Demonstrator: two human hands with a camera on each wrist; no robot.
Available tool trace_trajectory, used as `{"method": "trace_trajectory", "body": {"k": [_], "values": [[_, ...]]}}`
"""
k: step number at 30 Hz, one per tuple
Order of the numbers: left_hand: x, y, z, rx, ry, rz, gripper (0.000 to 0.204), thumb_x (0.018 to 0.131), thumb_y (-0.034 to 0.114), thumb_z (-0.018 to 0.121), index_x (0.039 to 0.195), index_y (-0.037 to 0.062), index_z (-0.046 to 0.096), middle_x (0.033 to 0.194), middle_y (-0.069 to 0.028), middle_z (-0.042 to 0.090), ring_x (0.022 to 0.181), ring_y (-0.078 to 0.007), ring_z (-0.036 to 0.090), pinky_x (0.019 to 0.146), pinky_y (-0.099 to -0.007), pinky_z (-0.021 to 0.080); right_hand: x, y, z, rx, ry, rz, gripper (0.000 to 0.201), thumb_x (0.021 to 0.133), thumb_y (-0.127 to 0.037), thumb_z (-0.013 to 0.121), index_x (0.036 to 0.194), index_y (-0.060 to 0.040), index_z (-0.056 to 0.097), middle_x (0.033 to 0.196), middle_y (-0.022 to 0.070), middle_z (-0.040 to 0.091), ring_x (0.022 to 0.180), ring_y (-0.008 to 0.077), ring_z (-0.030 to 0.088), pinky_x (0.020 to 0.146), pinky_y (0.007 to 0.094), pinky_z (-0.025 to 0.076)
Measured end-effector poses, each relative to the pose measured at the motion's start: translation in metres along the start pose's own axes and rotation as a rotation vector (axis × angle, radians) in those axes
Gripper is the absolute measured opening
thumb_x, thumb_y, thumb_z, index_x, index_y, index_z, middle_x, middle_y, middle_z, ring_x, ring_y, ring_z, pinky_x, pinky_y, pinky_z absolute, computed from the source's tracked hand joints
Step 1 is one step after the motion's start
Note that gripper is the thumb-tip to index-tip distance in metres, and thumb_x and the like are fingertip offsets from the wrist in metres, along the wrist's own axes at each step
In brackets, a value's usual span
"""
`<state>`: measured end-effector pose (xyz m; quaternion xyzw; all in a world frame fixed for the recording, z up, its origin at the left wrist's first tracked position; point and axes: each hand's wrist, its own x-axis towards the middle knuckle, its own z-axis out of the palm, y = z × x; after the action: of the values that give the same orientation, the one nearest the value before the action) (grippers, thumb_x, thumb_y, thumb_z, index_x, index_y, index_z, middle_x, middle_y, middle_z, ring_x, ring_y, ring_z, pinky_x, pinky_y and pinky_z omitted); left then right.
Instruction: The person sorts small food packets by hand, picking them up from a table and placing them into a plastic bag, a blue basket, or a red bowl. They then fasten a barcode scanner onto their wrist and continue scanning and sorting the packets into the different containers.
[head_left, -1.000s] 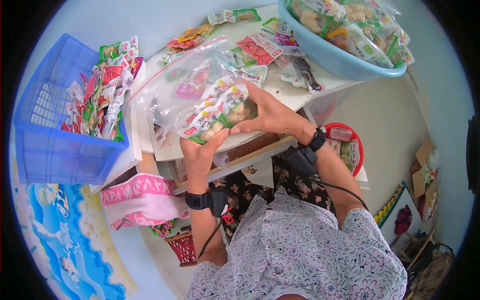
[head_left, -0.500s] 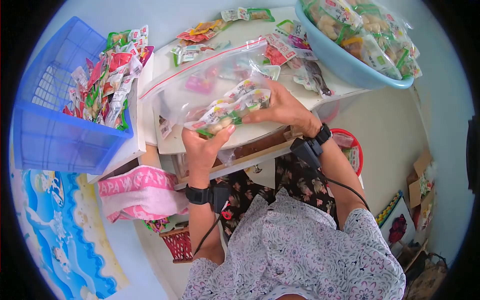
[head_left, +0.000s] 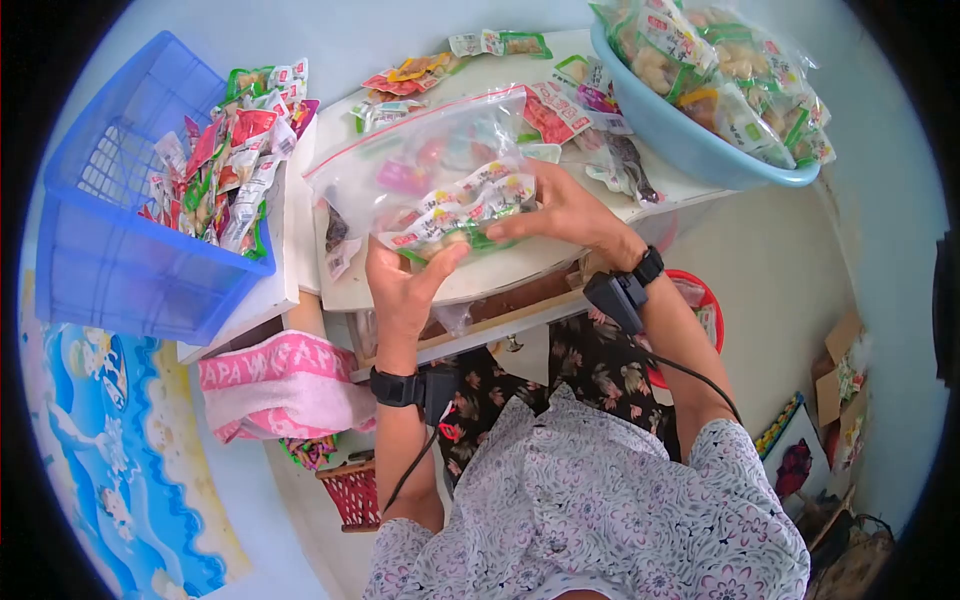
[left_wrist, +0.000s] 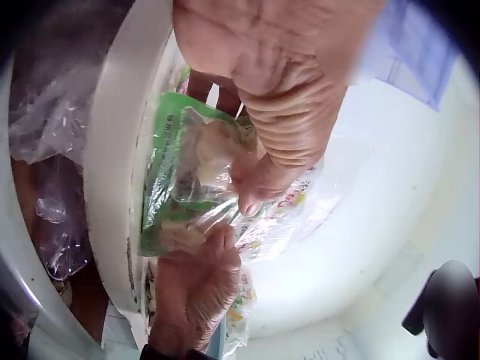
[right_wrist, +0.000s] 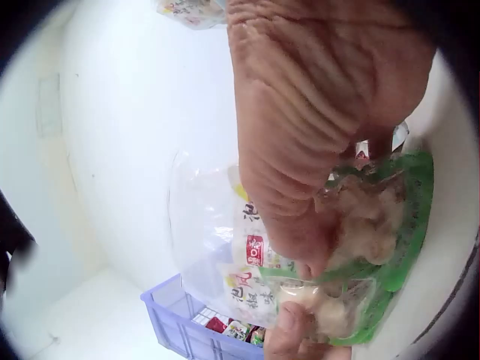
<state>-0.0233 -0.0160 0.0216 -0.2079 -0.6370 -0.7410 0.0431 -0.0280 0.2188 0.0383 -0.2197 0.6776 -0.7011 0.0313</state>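
Both hands hold a clear zip bag with a red strip along its top, close over the white table. Snack packets with green edges, white printed tops and pale pieces inside show through its lower part. My left hand grips the near left corner, its thumb pressed over the front. On the right side, my right hand pinches the packets through the film, thumb in front and fingers behind. In the right wrist view, the right thumb lies on a packet; the left thumb shows below it.
A blue crate with small packets stands left. At the back right, a light-blue basin holds filled bags. Loose packets lie behind the zip bag on the table. Below is an open drawer; a pink towel hangs left.
The zip bag's top has swung up, so its red strip now runs across behind the packets. The right thumb has moved slightly away from the left thumb. Both hands keep their hold.
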Motion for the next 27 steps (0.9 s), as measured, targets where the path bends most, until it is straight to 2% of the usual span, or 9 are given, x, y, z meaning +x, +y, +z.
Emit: {"method": "trace_trajectory", "body": {"k": [4,7,10,13,15,17,20,22,27], "values": [[0.007,0.016,0.004,0.04,0.0,-0.002,0.049,0.084,0.0,0.082,0.126,-0.0006,0.055,0.112,-0.013,0.07,0.097,-0.015,0.07,0.086,-0.0308,0.058,0.01,-0.009,0.001,-0.006,0.079,-0.021,0.042,0.092,-0.018,0.079,0.129,-0.0014,0.068,0.114,0.0041,0.074,0.104,0.0096,0.063,0.093,0.0284,0.053],[0.013,0.022,0.009,-0.008,0.055,-0.047,0.031,0.089,0.002,0.078,0.117,0.0011,0.064,0.104,-0.0096,0.073,0.091,-0.0124,0.07,0.081,-0.0276,0.057,0.017,-0.02,0.003,-0.024,0.151,-0.079,0.025,0.099,-0.02,0.071,0.117,-0.0035,0.075,0.109,0.0028,0.076,0.105,0.0109,0.066,0.094,0.029,0.052],[0.027,0.028,0.002,0.099,0.072,0.16,0.01,0.094,0.005,0.074,0.104,0.0021,0.072,0.097,-0.0059,0.076,0.087,-0.0094,0.07,0.077,-0.0238,0.054,0.026,-0.034,-0.001,0.003,0.16,-0.217,0.023,0.101,-0.022,0.069,0.113,-0.0044,0.077,0.107,0.0025,0.077,0.105,0.0118,0.068,0.096,0.0301,0.052],[0.039,0.042,-0.006,0.171,0.107,0.238,0.004,0.096,0.006,0.073,0.097,0.0033,0.074,0.098,-0.0049,0.078,0.085,-0.0076,0.069,0.074,-0.021,0.052,0.036,-0.051,-0.01,-0.002,0.174,-0.305,0.025,0.1,-0.022,0.07,0.113,-0.002,0.077,0.107,0.0048,0.077,0.103,0.0122,0.07,0.096,0.031,0.054],[0.042,0.048,-0.005,0.133,0.11,0.22,0.007,0.097,0.009,0.073,0.1,0.003,0.075,0.098,-0.0055,0.078,0.086,-0.0079,0.069,0.075,-0.0222,0.052,0.036,-0.07,-0.009,-0.014,0.242,-0.302,0.023,0.099,-0.018,0.072,0.11,0.0015,0.077,0.103,0.0058,0.078,0.098,0.0122,0.071,0.093,0.0308,0.055],[0.046,0.04,-0.011,0.084,0.129,0.185,0.009,0.098,0.01,0.072,0.101,0.0029,0.075,0.099,-0.0058,0.078,0.087,-0.0084,0.069,0.077,-0.0234,0.053,0.041,-0.069,-0.011,-0.035,0.247,-0.323,0.024,0.1,-0.02,0.071,0.111,0.0004,0.077,0.101,0.0058,0.078,0.097,0.0122,0.071,0.092,0.0291,0.055],[0.045,0.041,-0.018,0.138,0.111,0.241,0.017,0.103,0.012,0.063,0.106,-0.0018,0.072,0.109,-0.013,0.077,0.096,-0.0163,0.072,0.088,-0.03,0.056,0.044,-0.074,-0.011,-0.125,0.25,-0.335,0.026,0.102,-0.022,0.068,0.113,-0.0009,0.077,0.102,0.0059,0.077,0.097,0.0119,0.071,0.089,0.0271,0.055],[0.042,0.044,-0.022,0.223,0.15,0.245,0.021,0.105,0.014,0.062,0.111,-0.0025,0.073,0.109,-0.0131,0.076,0.098,-0.0162,0.072,0.089,-0.0296,0.055,0.045,-0.086,-0.011,-0.17,0.218,-0.344,0.028,0.103,-0.025,0.066,0.115,-0.0021,0.076,0.103,0.0057,0.077,0.099,0.0118,0.071,0.085,0.0252,0.053],[0.037,0.031,-0.026,0.264,0.184,0.193,0.028,0.107,0.017,0.059,0.121,-0.0036,0.071,0.109,-0.0129,0.076,0.1,-0.0157,0.071,0.092,-0.0294,0.054,0.039,-0.072,-0.006,-0.07,0.297,-0.337,0.026,0.105,-0.024,0.064,0.115,-0.0025,0.075,0.097,0.0049,0.077,0.094,0.0111,0.072,0.083,0.0247,0.053]]}}
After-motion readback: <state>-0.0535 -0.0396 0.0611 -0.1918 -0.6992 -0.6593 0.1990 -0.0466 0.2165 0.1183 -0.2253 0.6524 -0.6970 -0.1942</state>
